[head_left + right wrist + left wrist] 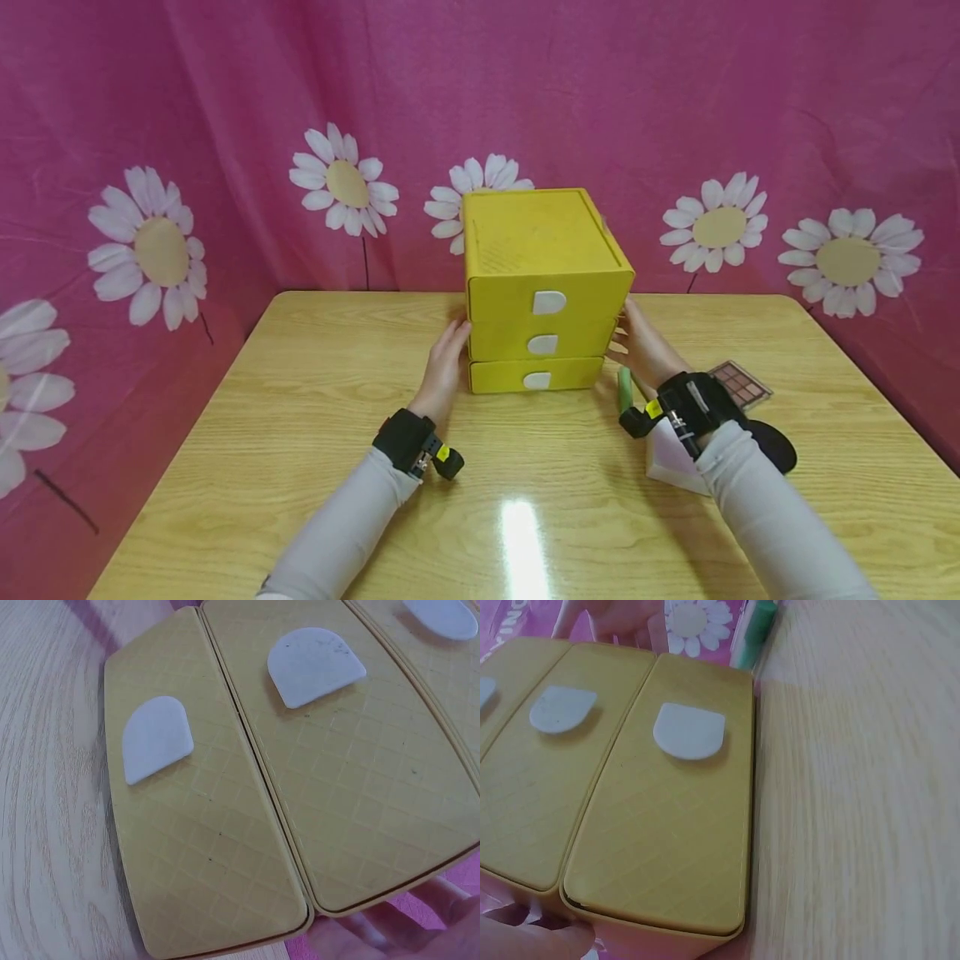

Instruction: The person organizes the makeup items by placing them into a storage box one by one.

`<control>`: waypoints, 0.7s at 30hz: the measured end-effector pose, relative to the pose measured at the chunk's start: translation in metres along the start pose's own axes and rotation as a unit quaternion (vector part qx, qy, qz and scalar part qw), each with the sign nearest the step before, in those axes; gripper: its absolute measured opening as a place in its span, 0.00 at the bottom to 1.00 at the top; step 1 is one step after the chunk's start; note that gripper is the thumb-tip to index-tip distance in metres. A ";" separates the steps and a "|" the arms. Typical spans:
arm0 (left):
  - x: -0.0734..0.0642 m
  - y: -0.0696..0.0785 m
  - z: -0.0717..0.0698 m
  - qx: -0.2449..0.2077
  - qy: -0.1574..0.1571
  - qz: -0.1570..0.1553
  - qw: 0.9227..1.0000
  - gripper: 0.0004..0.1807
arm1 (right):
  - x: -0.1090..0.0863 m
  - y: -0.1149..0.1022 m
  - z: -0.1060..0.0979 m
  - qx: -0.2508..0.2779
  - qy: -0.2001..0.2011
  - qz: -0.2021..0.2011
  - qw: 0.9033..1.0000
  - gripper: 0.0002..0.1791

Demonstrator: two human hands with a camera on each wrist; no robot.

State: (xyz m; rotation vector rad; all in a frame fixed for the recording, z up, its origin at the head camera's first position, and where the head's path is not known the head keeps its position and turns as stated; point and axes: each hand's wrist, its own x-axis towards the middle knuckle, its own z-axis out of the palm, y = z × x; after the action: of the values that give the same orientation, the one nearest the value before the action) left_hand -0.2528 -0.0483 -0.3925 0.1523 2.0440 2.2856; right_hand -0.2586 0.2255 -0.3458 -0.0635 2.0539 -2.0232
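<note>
A yellow three-drawer box (536, 233) with rounded white pull tabs stands on the wooden table, all drawers closed. My left hand (444, 367) touches its left side, fingers along the wall; part of that hand (532, 937) shows at the lower corner of the left wrist view. On the opposite side, my right hand (648, 343) rests against the wall with fingers extended. In the right wrist view, the right fingers (382, 926) lie along the side by the lower drawers. The far fingertips of both hands are partly hidden by the box.
Right of the box, near my right forearm, are a green tube (626, 390), a palette with square pans (738, 385), a pale lilac and white box (671, 457) and a dark rounded object (776, 446). Behind the table hangs a pink curtain (615, 100) with daisies.
</note>
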 end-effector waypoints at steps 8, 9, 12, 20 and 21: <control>0.011 0.001 -0.002 -0.048 -0.003 -0.004 0.999 0.35 | 0.006 0.000 0.004 0.018 0.026 0.011 0.999 0.32; 0.012 0.002 -0.002 -0.055 -0.003 -0.005 0.998 0.34 | 0.007 0.000 0.004 0.019 0.026 0.011 0.999 0.32; 0.016 0.003 -0.002 -0.066 -0.005 -0.007 0.998 0.34 | 0.008 0.000 0.004 0.017 0.025 0.013 0.999 0.36; 0.024 0.003 -0.003 -0.066 -0.008 -0.008 0.998 0.34 | 0.012 0.001 0.005 0.025 0.024 0.017 0.999 0.44; 0.024 0.003 -0.003 -0.068 -0.008 -0.008 0.998 0.33 | 0.012 0.001 0.005 0.027 0.025 0.017 0.999 0.43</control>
State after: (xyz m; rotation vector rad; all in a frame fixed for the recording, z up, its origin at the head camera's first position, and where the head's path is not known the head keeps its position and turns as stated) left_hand -0.2773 -0.0489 -0.3892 0.1461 1.8674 2.3960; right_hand -0.2690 0.2183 -0.3483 0.0325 2.0136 -2.0779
